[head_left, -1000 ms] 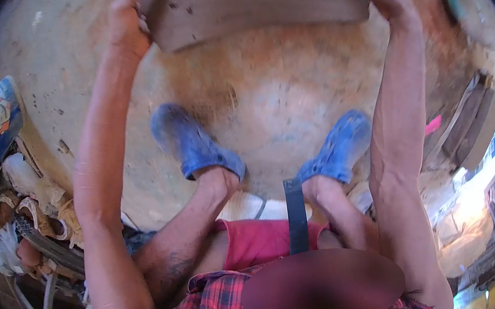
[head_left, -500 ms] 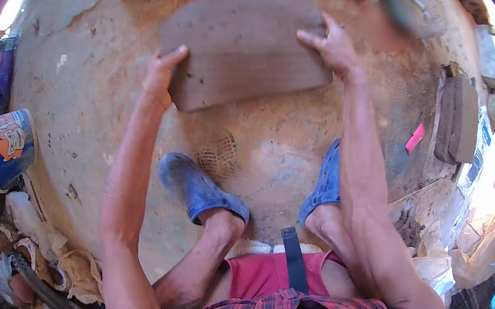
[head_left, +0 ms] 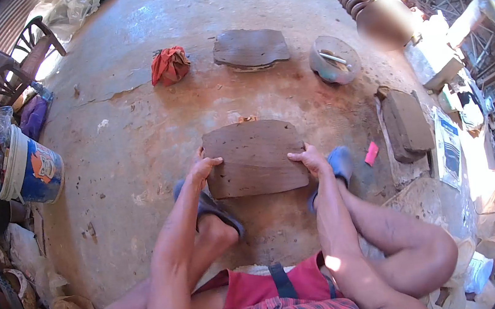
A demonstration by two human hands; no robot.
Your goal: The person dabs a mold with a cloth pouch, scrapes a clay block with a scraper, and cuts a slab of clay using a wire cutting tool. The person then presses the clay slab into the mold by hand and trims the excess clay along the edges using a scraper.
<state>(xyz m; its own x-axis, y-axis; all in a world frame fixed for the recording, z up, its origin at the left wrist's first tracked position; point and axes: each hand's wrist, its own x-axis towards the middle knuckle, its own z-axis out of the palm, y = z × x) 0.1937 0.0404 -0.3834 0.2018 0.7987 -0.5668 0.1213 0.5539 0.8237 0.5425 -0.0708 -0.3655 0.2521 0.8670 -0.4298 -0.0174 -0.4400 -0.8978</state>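
Plainly, left grip [head_left: 203, 167] pinches a flat brown slab [head_left: 255, 158] above the tan floor [head_left: 116, 189]. Right grip [head_left: 314, 162] pinches it too.

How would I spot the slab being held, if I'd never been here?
Start with the floor, then find the person's left hand and right hand. The brown slab is between them, gripped at both ends. The farther slab looks similar, but no hand touches it.
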